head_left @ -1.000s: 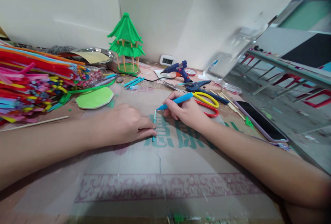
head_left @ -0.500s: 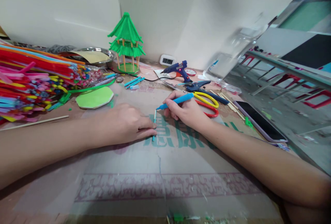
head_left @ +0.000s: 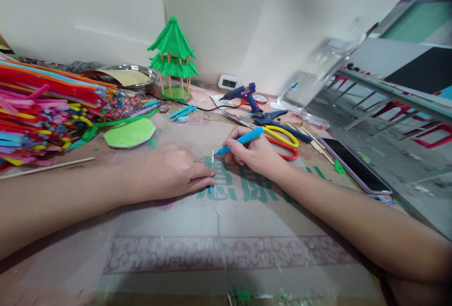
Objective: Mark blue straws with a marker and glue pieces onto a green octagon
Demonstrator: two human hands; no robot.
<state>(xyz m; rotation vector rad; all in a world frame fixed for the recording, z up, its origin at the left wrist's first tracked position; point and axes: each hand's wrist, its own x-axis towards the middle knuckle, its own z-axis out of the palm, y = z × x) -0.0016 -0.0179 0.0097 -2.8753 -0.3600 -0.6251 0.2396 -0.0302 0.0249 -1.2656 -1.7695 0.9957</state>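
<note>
Under the fingertips of my left hand [head_left: 176,169], a short thin wooden stick [head_left: 212,160] is held against the table sheet. Blue covers its lower part, while the far end is still pale wood. My right hand [head_left: 247,148] is closed around a blue marker pen [head_left: 240,141], whose tip touches or nearly touches the stick's pale part. Scissors [head_left: 282,136] with yellow and red handles lie just behind my right hand. Beyond both hands is a small group of blue-coloured sticks [head_left: 183,112].
Pipe cleaners [head_left: 52,103] are heaped at left beside a green octagonal piece [head_left: 129,133]. A green-roofed model pavilion [head_left: 172,59] stands at the back. A glue gun [head_left: 243,94], pliers [head_left: 270,117], a clock [head_left: 228,82] and a phone [head_left: 355,165] occupy the right and back.
The marker tip has slid slightly toward me along the stick. The left hand and stick have shifted a little to the right.
</note>
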